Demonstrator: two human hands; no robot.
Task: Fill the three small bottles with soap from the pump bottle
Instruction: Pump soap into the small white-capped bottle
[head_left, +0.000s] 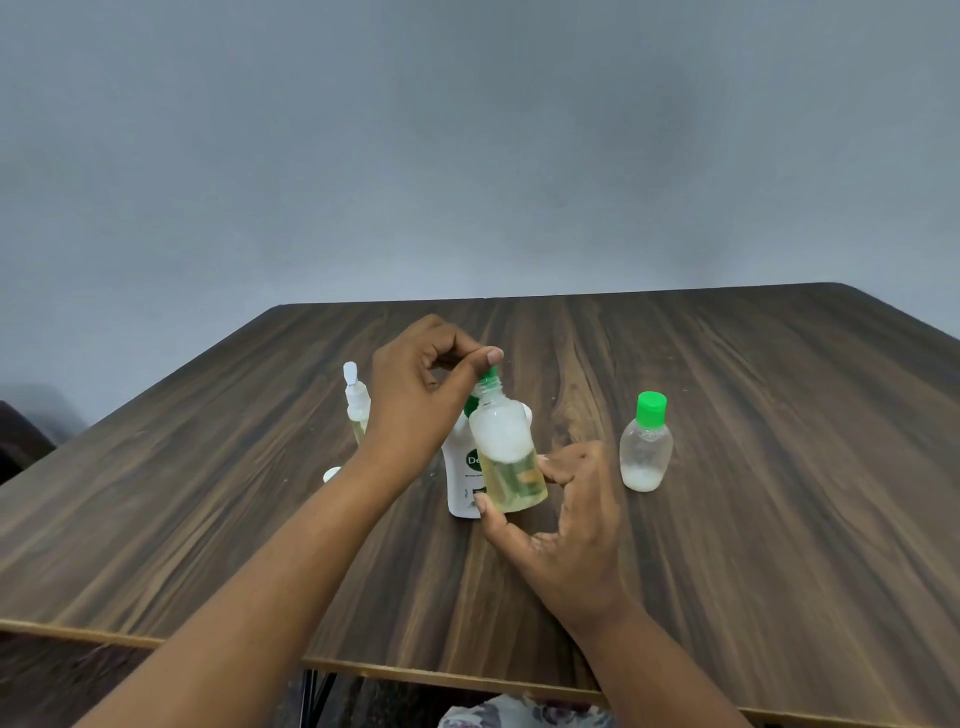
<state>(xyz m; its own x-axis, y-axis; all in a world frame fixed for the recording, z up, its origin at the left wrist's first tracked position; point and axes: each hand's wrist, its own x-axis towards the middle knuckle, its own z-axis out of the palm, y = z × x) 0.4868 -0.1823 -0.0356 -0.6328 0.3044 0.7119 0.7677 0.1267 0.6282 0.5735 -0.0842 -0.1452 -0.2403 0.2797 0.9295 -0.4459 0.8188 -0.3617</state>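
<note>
so, centre of the frame: the right hand comes in from the lower right and grips a small bottle round its lower half, thumb on the near side, fingers curled round the far side. the bottle leans a bit, neck tipped to the upper left. its bottom half is yellowish liquid with white foam on top. can't tell if its base is on the table or just off it.

the left hand reaches in from the lower left and sits above that bottle, thumb and fingertips pinched on the green cap at the neck. most of the cap is hidden under the thumb, so no idea if it's on tight or loose.

right behind the held bottle stands the white pump bottle, mostly covered.

left of centre, half behind the left wrist, there's a second small bottle with pale yellow liquid and a white top sticking up. a little white cap lies on the table just below it.

over on the right, well apart, a third small bottle stands upright with its green lid on and some white foam in the bottom.
</note>
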